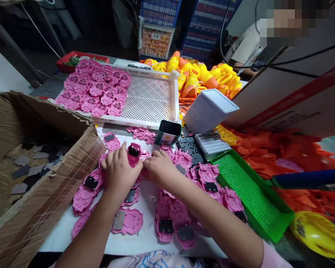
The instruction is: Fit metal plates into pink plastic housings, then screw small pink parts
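My left hand (117, 169) grips a pink plastic shell (134, 159) by its side, thumb and fingers around it. A black rectangular pad sits in the upper part of that shell. Close beside it, my right hand (161, 166) has its fingers pinched together; whatever lies between them is hidden. More pink shells with black or grey pads lie around both hands, such as one shell (127, 221) below and a pair (178, 217) nearer to me. Just beyond my hands are a pile of small pink parts (142, 134) and a dark green open tin (169, 132).
A white perforated tray (150, 97) holds rows of pink parts at the back. Left stands a cardboard box (69, 158) with loose pads inside. A green tray (254, 197), white stacked trays (209, 111), yellow parts (198, 74) and orange pieces (293, 149) lie right. A person sits across.
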The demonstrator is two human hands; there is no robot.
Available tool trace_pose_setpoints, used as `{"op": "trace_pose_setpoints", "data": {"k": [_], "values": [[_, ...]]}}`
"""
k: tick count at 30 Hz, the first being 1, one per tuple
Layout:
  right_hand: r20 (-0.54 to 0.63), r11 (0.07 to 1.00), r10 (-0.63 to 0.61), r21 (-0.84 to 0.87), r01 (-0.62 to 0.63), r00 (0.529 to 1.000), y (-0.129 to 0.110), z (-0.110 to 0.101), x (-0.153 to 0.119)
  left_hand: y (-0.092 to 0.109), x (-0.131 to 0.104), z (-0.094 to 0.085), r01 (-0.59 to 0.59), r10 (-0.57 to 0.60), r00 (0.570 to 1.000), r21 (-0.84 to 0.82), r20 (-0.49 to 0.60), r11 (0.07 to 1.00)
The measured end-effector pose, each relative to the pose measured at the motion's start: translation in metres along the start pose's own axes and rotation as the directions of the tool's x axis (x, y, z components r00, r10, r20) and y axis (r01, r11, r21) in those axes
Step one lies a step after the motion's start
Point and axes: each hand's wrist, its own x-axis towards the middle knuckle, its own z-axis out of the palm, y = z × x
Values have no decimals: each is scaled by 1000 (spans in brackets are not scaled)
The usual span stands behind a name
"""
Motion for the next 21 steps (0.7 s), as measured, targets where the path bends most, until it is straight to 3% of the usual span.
{"op": "trace_pose_setpoints", "data": {"k": [3, 5, 8, 12, 16, 21], "values": [[27, 998, 68, -1, -68, 997, 21, -27, -18, 0, -1, 2, -60, 53, 995, -80, -84, 995], [22, 973, 226, -41, -225, 974, 51, -47, -25, -1, -3, 3, -126, 100, 983, -175, -151, 976], [-10, 869, 479, -137, -475, 878, 109, -65, -15, 0, -4, 3, -209, 135, 963, -328, -233, 921], [92, 758, 641, -232, -610, 762, 165, -56, 21, 1, -4, -1, -184, 68, 962, -440, -265, 879], [199, 720, 690, -288, -631, 696, 186, -37, 50, 0, -4, -2, -75, -31, 985, -577, -172, 813], [272, 713, 700, -318, -624, 661, 197, -25, 65, 0, -9, 2, 178, -145, 983, -777, 112, 604]]}}
